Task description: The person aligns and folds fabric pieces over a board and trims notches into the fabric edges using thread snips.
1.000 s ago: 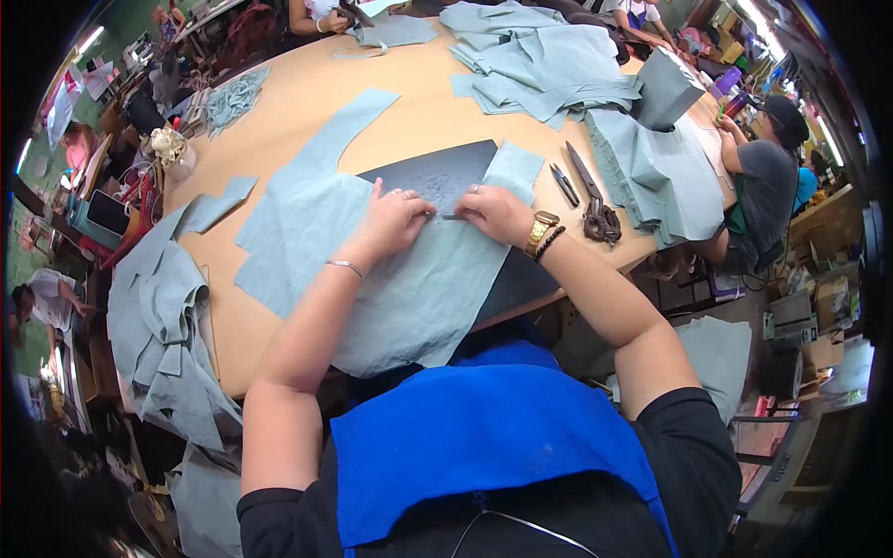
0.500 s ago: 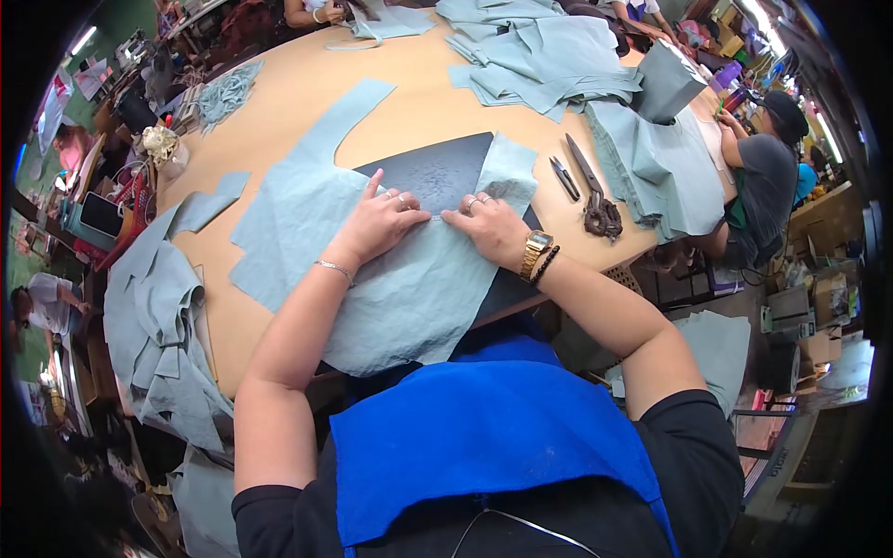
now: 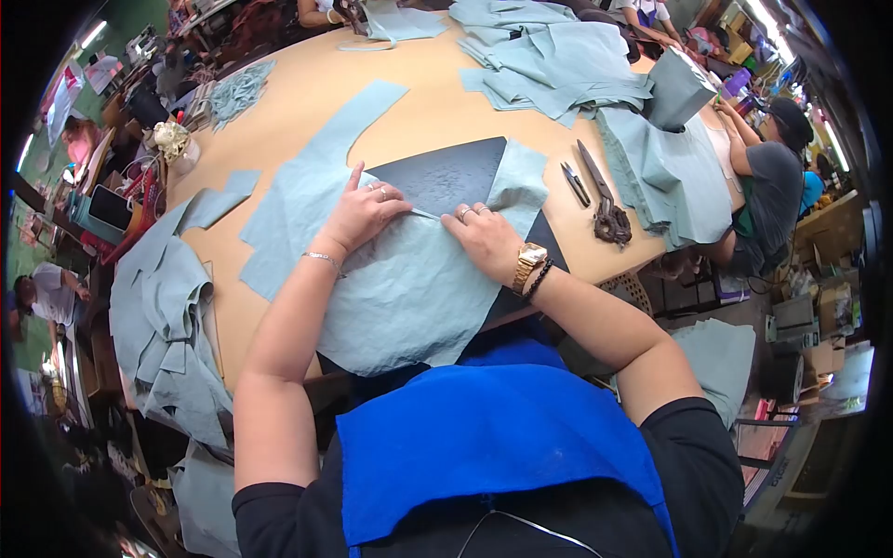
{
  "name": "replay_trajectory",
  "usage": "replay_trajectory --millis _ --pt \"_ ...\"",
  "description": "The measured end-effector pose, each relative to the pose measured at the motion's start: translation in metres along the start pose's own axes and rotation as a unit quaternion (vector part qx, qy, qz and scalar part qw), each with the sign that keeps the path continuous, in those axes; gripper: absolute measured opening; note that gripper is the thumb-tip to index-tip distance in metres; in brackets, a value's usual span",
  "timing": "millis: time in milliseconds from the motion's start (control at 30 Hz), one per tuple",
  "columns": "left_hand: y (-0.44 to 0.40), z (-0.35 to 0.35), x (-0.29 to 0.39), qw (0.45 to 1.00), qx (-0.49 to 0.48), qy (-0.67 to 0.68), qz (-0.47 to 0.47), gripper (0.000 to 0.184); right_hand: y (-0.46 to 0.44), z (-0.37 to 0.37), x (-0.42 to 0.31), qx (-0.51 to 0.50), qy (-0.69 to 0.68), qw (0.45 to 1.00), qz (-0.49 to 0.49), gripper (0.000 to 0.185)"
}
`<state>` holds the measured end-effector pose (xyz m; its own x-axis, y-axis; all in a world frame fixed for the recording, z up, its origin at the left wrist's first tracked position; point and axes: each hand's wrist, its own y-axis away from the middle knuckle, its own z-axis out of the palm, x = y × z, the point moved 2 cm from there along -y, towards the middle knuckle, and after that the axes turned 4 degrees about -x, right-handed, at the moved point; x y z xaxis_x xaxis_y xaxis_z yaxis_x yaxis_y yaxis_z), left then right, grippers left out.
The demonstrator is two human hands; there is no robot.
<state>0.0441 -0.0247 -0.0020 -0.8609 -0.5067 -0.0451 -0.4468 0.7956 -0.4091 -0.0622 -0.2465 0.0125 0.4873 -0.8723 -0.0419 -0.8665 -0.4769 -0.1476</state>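
A pale blue-green cloth piece [image 3: 409, 288] lies over a dark board [image 3: 442, 177] at the near edge of the table. My left hand [image 3: 366, 212] pinches the cloth's upper edge beside the uncovered part of the board, with its index finger raised. Just to the right, my right hand [image 3: 484, 240] has its fingertips on the same edge, thumb and fingers closed on the fabric. A small gap separates the two hands. To the right of the board lie small snips [image 3: 575, 184] and large scissors [image 3: 605, 200] with wrapped handles.
Stacked cloth [image 3: 558, 70] covers the table's [image 3: 307, 70] far right, and more fabric [image 3: 665, 177] hangs over the right edge. Draped pieces [image 3: 167, 316] hang at the left. A person in a black cap [image 3: 786, 126] sits at the right; other people work at the far side.
My left hand has shifted slightly left along the cloth's edge. The dark strip that was under my right fingers a second ago no longer shows. The camera view has shifted slightly.
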Motion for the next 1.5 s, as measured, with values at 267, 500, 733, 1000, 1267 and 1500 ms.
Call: replay_trajectory --millis 267,500,733,1000,1267,1500 --pt "-0.001 0.003 -0.002 1.0 0.014 0.014 -0.022 0.016 -0.011 -0.005 -0.007 -0.038 0.01 0.999 0.031 0.044" --pt "-0.001 0.006 -0.004 0.998 0.015 0.018 -0.056 0.014 -0.038 -0.01 -0.015 -0.094 0.013 0.993 0.065 0.048" --pt "0.0 0.004 -0.004 0.996 0.016 0.052 -0.07 0.018 -0.004 -0.032 0.006 -0.054 0.081 0.995 -0.009 0.035" --pt "0.033 -0.013 -0.028 0.957 0.038 0.198 -0.211 0.026 0.055 -0.025 0.01 0.03 -0.163 0.98 0.109 0.023" --pt "0.038 -0.071 0.055 0.953 -0.222 0.08 -0.192 0.06 -0.008 -0.049 0.1 0.172 0.053 0.972 0.154 0.018" --pt "0.048 -0.034 0.109 0.958 -0.213 0.086 -0.174 0.08 -0.006 -0.013 0.047 0.065 -0.065 0.991 0.098 0.023"
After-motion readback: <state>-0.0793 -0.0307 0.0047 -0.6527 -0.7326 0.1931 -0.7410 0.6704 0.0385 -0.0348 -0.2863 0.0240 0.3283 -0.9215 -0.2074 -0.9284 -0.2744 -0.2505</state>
